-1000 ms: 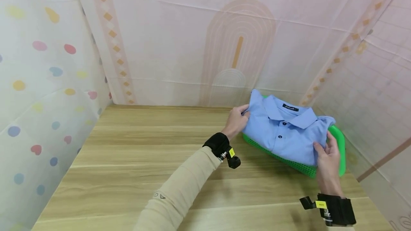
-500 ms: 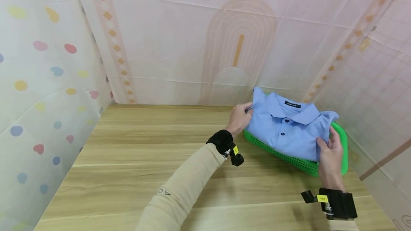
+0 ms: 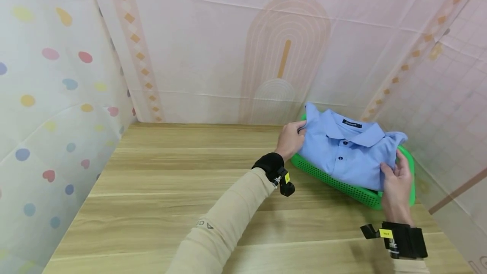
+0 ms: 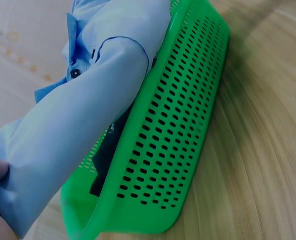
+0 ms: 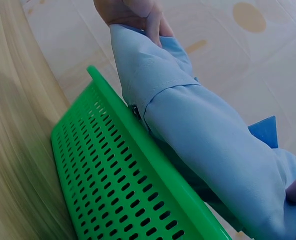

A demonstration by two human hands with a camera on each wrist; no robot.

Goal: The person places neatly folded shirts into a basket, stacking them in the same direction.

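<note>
A folded light blue polo shirt [image 3: 342,155], with a collar, dark buttons and a black neck label, lies across the top of a green perforated basket [image 3: 323,176]. At the shirt's left side, my left hand [image 3: 291,139] pinches the fabric between thumb and fingers. My right hand [image 3: 397,185] grips the opposite side, its thumb on top of the cloth. From the left wrist, the shirt [image 4: 82,110] shows bulging over the rim of the basket [image 4: 153,150]. Something dark [image 4: 107,155] is inside the basket under the shirt. The right wrist view shows the left hand [image 5: 135,12] holding the far edge.
The basket stands at the back right of a wooden table [image 3: 171,189], close to the patterned cloth wall [image 3: 213,54] behind. Another cloth wall [image 3: 449,109] rises on the right. A dotted cloth [image 3: 45,138] hangs at the left.
The view has shifted slightly, so hands, shirt and basket appear a little farther right. The shirt sits slightly higher against the basket's front, and more of that front wall shows. Both hands keep their hold.
</note>
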